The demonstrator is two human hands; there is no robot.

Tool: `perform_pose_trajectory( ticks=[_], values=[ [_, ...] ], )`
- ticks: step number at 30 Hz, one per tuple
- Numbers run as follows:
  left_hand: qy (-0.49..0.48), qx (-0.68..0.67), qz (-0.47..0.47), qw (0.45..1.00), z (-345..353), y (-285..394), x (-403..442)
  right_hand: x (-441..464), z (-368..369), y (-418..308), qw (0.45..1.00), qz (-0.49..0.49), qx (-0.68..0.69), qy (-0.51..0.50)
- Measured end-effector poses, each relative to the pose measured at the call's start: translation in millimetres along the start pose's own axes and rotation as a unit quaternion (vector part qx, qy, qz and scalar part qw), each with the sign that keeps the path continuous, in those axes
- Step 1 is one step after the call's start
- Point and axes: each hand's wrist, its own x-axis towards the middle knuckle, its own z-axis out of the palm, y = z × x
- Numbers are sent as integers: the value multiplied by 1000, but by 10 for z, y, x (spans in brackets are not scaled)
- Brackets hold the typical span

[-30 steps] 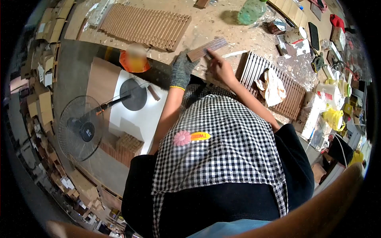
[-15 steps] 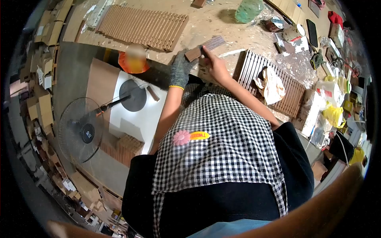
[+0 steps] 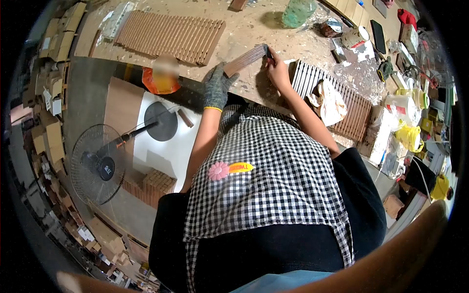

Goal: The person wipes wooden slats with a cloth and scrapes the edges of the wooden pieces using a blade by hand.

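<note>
My left hand (image 3: pixel 216 88), in a grey knit glove with a yellow cuff, grips the near left end of a short brown wooden slat (image 3: pixel 246 59) with grooved streaks. The slat is held at a slant above the table's edge. My bare right hand (image 3: pixel 278 73) is closed at the slat's far right end, pinching a small dark piece (image 3: pixel 268 52) against it. What that piece is, I cannot make out. To the right of this hand stands a row of slats (image 3: pixel 334 100), pale at one end and brown at the other, with a stained white cloth (image 3: pixel 328 102) on top.
Another row of brown slats (image 3: pixel 168 36) lies on the worktable (image 3: pixel 249 29) at the left. A green plastic bottle (image 3: pixel 297 13), a tub (image 3: pixel 355 37) and a phone (image 3: pixel 377 36) stand or lie farther back. A fan (image 3: pixel 100 163) is on the left below.
My right hand has moved right and up to the slat's far end, and the dark piece now shows there. The left hand keeps its hold while the slat has tilted up slightly.
</note>
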Motion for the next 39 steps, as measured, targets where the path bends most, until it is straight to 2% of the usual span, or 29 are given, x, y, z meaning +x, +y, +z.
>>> perform_pose_trajectory(
  ticks=[3,7,8,9,11,13,15,17,19,21,23,26,29,30,31,32,33,34,37,38,39],
  values=[
    [0,11,10,1000,15,-3,6,-1,-30,-38,995,-40,-82,-25],
    [-2,16,17,1000,11,-5,-2,10,-79,-79,997,-16,-70,6],
    [-8,20,27,999,17,7,-11,-9,-90,-70,995,-23,-88,-31],
    [-18,27,44,999,1,-4,-12,-8,-93,-71,995,-19,-92,-25],
    [-18,2,39,999,-15,-33,4,-13,-108,-67,995,-10,-102,-12],
    [2,-62,-6,998,12,-29,24,-2,-134,-48,993,-14,-111,-25],
    [-10,12,36,999,13,-15,-8,13,-156,-58,992,-17,-119,-37],
    [9,-26,12,1000,35,16,-13,-14,-149,-91,993,-33,-111,-19],
    [62,-175,-78,979,100,77,-15,4,-156,-80,993,-40,-114,18],
    [39,-34,-8,999,106,85,-62,-5,-147,-74,993,-40,-112,-15],
    [21,37,27,999,98,84,-68,-12,-149,-79,993,-27,-113,-26],
    [8,42,31,999,58,31,-31,-8,-238,-263,991,30,-126,-24],
    [10,42,42,998,6,-25,22,12,-109,50,989,-108,-68,-69],
    [12,21,39,999,5,-42,54,12,-103,27,989,-98,-81,-81],
    [11,105,67,992,-20,-68,52,32,-125,9,992,-63,-79,-72],
    [15,188,95,977,-47,-98,50,71,-152,-9,995,-27,-76,-65],
    [15,369,150,917,60,67,-57,88,-165,-46,996,10,-73,-57],
    [12,537,199,820,115,166,-112,70,-140,-90,996,13,-70,-62],
    [20,610,234,757,12,72,-13,-207,90,-179,983,-100,-68,-139],
    [9,608,218,764,1,64,-2,-264,199,-126,975,-150,-63,-152],
    [0,606,202,769,25,110,-14,-338,139,-320,974,-116,-73,-178]
  ],
)
